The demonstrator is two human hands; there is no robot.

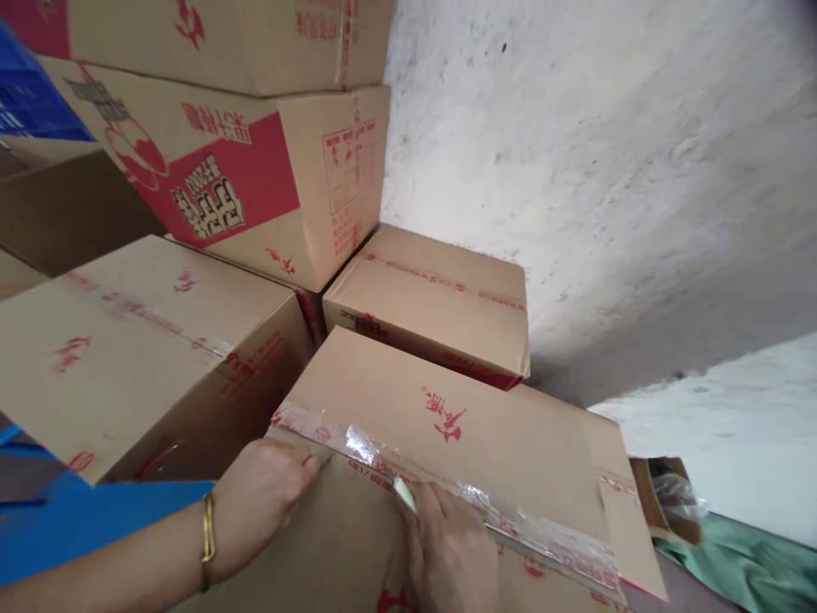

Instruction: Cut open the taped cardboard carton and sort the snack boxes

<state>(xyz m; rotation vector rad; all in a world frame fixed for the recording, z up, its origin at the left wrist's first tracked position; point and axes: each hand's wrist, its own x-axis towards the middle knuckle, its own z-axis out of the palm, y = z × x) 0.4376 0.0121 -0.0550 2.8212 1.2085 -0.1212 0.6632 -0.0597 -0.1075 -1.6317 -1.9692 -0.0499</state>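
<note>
A cardboard box (pixel 383 375) with red print lies before me, a strip of clear packing tape (pixel 434 477) with red lettering running along its top seam. My left hand (pixel 271 489), with a gold bangle at the wrist, is closed at the left end of the seam; its fingers are curled, and what they pinch, if anything, is hidden. Further right, my right hand (pixel 450 545) grips a small pale, flat object (pixel 405 494) by the tape. Only that object's end shows, so its kind is unclear. The tape near it looks wrinkled and shiny.
Taped boxes stand left (pixel 146 340) and behind (pixel 434 289); larger stacked cartons (pixel 236 170) rise at the back left. A rough white wall (pixel 574 170) borders the right. Beside it are a small open carton (pixel 648 502) with clear plastic and green cloth (pixel 753 562).
</note>
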